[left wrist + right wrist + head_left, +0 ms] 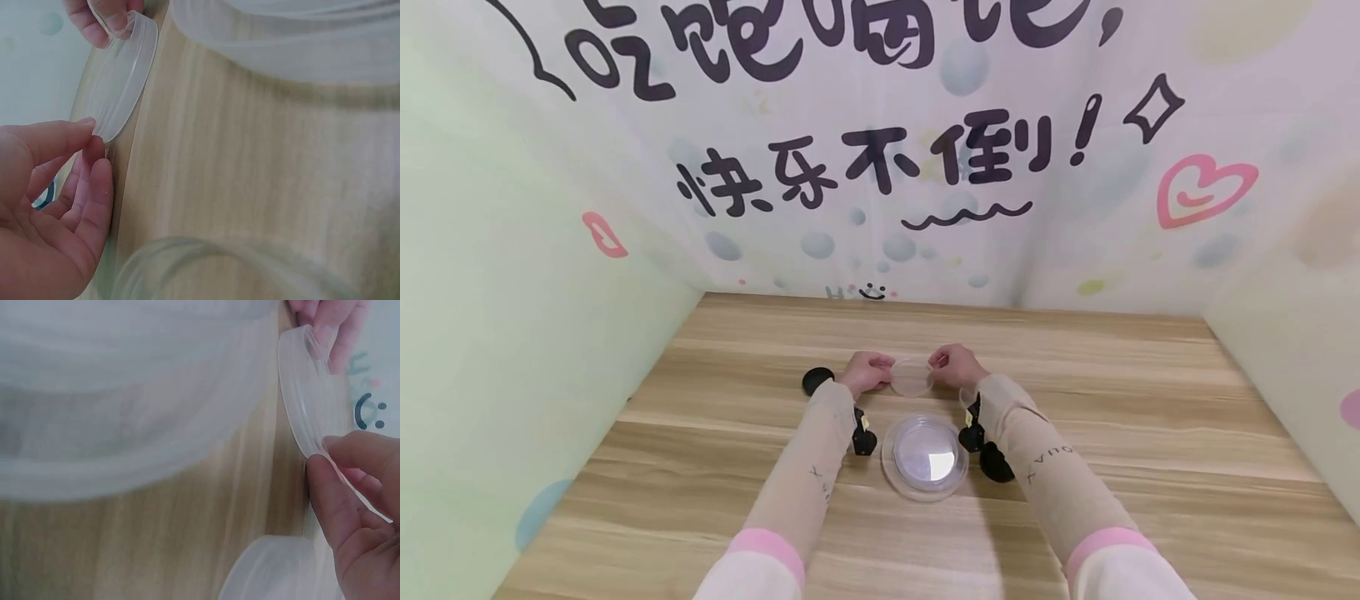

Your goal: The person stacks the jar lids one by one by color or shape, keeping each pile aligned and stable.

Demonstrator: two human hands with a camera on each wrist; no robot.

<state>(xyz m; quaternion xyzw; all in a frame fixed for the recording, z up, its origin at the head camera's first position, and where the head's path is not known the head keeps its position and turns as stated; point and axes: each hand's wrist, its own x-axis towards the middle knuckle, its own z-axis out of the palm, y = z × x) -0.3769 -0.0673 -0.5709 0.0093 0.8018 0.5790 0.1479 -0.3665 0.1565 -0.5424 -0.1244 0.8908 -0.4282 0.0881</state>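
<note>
Wooden table (1150, 433), printed cloth (1075, 258) across the top, left hand (867, 372) and right hand (958, 367) pinching opposite edges of a clear lid (912, 379), clear dish (925, 454) lower centre.

Beige sleeves (797, 483), pink bands (770, 544)

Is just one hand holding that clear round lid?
No, the left hand and the right hand both pinch the clear round lid by its rim.

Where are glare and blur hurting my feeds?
Head view: bright white glare on the larger round, clear plastic piece between the forearms; left wrist view: that piece blurs at upper right, while the smaller round, clear plastic disc looks sharper; right wrist view: the larger piece is out of focus at upper left.
</note>
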